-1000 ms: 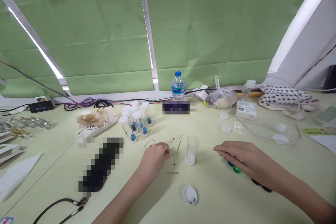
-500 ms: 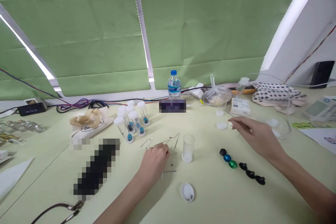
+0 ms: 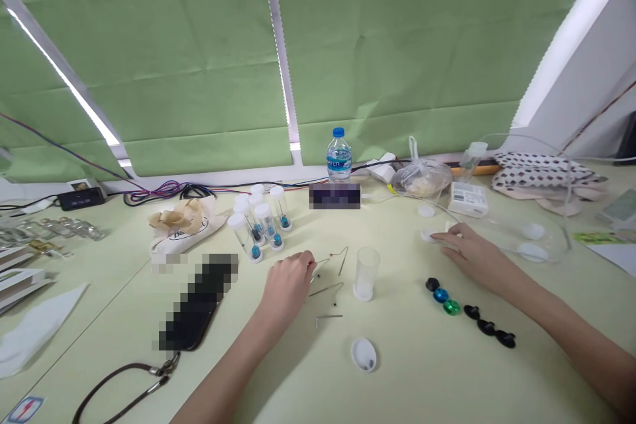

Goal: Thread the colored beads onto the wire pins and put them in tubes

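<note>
My left hand, its fingers curled closed, rests over several L-shaped hex keys and thin bent wires; anything inside its fingers is hidden. My right hand is at the right, thumb and index finger apart. The index fingertip reaches the edge of a flat white cap. A small white piece shows just behind its fingers; whether they touch it I cannot tell. Between the hands stands a clear tube on a white base. Nearer lies a white cap with small dark bits inside.
Capped tubes with blue pieces stand at back left. Black, blue and green knobs line up right of the tube. A phone with a strap lies left. At the back are a water bottle, plastic bag and small white box.
The view has shifted, so the table appears farther right. My right hand's fingers have spread and reach toward the white cap. My left hand remains closed over the hex keys.
</note>
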A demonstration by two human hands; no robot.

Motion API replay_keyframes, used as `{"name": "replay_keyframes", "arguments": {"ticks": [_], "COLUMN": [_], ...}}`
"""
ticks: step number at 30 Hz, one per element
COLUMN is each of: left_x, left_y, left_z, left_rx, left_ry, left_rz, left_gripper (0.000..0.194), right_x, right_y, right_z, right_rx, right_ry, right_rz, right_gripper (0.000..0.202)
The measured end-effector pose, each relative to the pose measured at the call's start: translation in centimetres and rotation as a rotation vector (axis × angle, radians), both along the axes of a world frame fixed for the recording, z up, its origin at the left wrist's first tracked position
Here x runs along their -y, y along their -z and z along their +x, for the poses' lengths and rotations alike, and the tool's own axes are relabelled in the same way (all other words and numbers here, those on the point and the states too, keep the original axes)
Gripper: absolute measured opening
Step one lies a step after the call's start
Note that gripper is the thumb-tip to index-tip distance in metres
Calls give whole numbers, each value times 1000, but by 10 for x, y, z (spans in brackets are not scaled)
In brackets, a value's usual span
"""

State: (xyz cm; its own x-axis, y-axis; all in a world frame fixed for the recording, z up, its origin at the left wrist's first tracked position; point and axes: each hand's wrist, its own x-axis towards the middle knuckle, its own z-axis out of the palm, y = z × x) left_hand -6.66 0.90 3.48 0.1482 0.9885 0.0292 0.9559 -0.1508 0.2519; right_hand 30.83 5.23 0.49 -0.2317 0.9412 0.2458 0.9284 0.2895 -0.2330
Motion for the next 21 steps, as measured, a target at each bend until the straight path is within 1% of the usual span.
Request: {"name": "replay_keyframes", "arguments": {"ticks": [4, 8, 11, 14, 19, 21], "left_x": [1, 2, 2, 6, 16, 16], "left_y": [-1, 1, 3, 3, 0, 0], "left_z": [2, 1, 1, 4, 13, 12], "left_rx": [17, 58, 108, 155, 250, 205], "left_ry": [17, 43, 86, 147, 327, 318], "left_rz": [-2, 5, 5, -7, -126, -130], "left_gripper": [25, 26, 25, 24, 18, 17], "right_x": [6, 15, 21, 24, 24, 25], "right_y": [-10, -23, -30, -36, -39, -36], "right_z": [-4, -19, -28, -30, -28, -30], "right_rx": [-6, -36, -64, -89, -114, -120], "right_ry": [12, 27, 27, 44, 61, 46], "right_rz": [10, 58, 93, 126, 147, 145], "right_gripper": [34, 32, 30, 29, 28, 27]}}
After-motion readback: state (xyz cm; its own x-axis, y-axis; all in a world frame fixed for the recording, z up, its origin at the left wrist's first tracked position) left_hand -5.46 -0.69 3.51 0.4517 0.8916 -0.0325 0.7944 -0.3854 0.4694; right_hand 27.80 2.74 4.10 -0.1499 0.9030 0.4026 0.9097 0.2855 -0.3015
